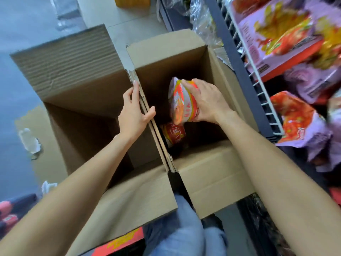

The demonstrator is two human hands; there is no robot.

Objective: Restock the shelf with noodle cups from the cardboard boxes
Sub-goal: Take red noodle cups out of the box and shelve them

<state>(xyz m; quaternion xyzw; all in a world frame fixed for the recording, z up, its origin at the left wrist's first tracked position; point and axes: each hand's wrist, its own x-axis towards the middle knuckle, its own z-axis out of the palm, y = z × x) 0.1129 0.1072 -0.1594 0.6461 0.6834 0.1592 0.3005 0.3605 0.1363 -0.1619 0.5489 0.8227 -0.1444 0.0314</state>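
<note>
Two open cardboard boxes stand side by side on the floor. My right hand (206,102) grips a red, white and yellow noodle cup (181,102), tilted on its side, inside the right box (208,174). Deeper in that box lies another red noodle cup (173,133). My left hand (133,111) clasps the upright flaps where the two boxes meet. The left box (77,126) looks dark inside, with no cup showing. The shelf (258,85), a dark frame with a white wire rack, rises at the right.
Purple and red noodle packs (287,34) crowd the wire rack. Loose clear plastic wrap (201,17) lies behind the right box. My knees in blue jeans (177,233) are below the boxes. Red packaging (121,242) lies at the bottom, and grey floor spreads to the left.
</note>
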